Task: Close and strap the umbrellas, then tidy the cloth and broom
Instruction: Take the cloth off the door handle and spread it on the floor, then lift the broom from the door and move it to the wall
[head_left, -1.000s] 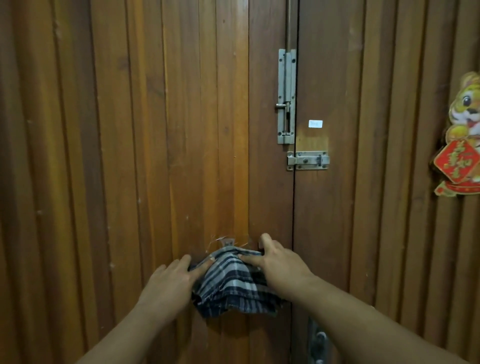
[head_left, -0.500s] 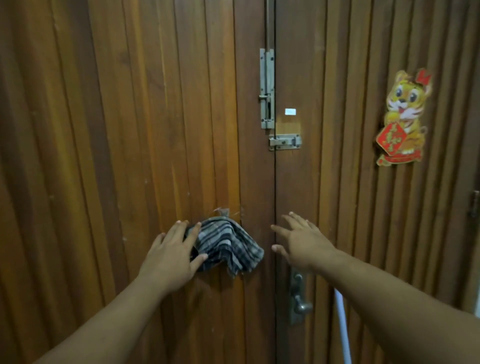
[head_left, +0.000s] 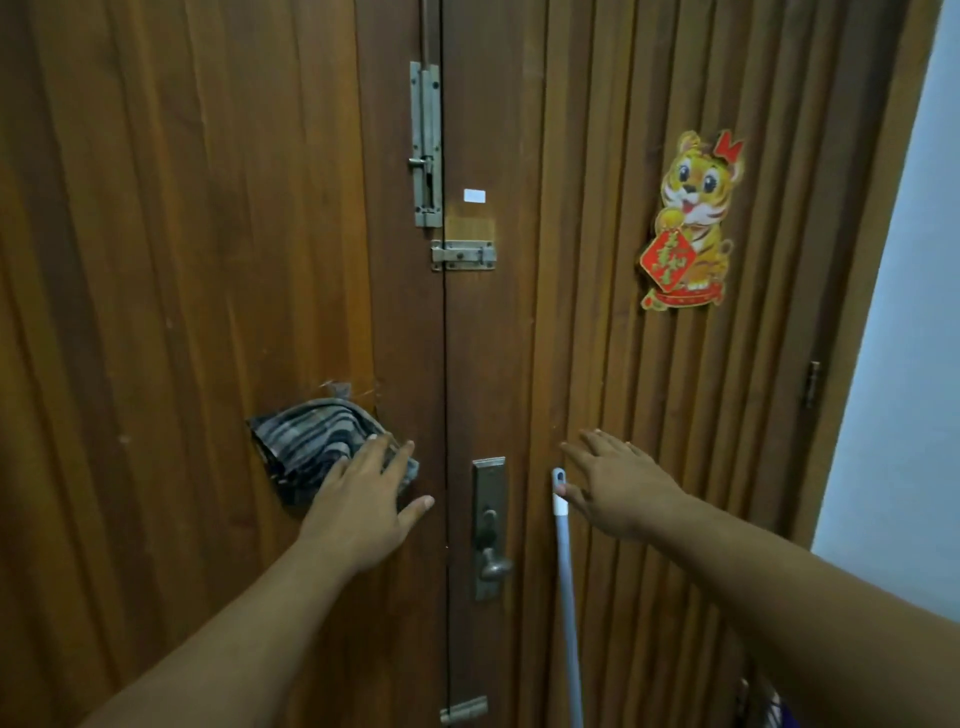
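Checked grey cloth (head_left: 317, 441) hangs on the wooden door (head_left: 156, 260), the left hand (head_left: 363, 504) overlapping its right edge with fingers (head_left: 397, 462) straight; the right hand (head_left: 618, 483) is spread wide, its thumb just beside the broom handle (head_left: 563, 545). Half a second ago that handle's top was hidden behind the right arm, and the left hand lay at the cloth's left side.

1. The cloth (head_left: 311, 441) hangs on the left door leaf (head_left: 182, 260), left of the lock plate (head_left: 488, 525).
2. The broom handle (head_left: 565, 571) leans right of the lock plate.
3. The tiger sticker (head_left: 688, 221) sits above, further right.
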